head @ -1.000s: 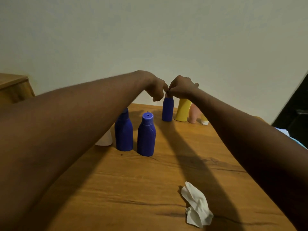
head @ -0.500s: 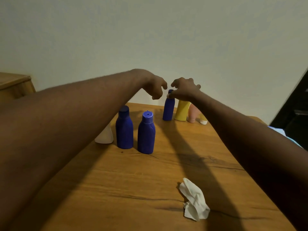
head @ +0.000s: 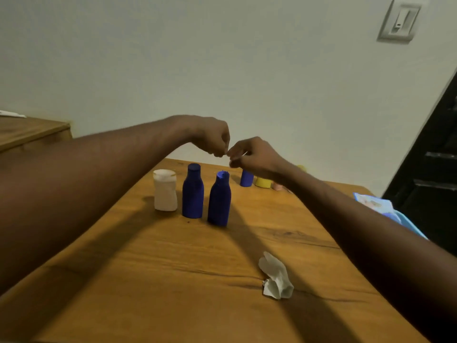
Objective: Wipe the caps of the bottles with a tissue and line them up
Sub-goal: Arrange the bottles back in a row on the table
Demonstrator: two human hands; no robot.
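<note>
Both hands up, centre of the frame, above the back row: my left hand (head: pixel 212 141) and my right hand (head: pixel 256 158) have their fingers curled, tips almost meeting. There's a thin pale sliver at my right fingertips; whether either hand grips it, I cannot tell. Down on the brown wooden tabletop (head: pixel 173 280), the squat white plastic bottle (head: pixel 165 190), the dark blue round-capped bottle (head: pixel 193 194) and the blue flip-cap bottle (head: pixel 219 199) stand upright side by side. Behind them the short blue bottle (head: pixel 246 178), the yellow bottle (head: pixel 263 181) and the pink bottle (head: pixel 277 186) peek out under my right wrist. The crumpled white tissue (head: pixel 275 277) lies at lower right, well apart from both hands
</note>
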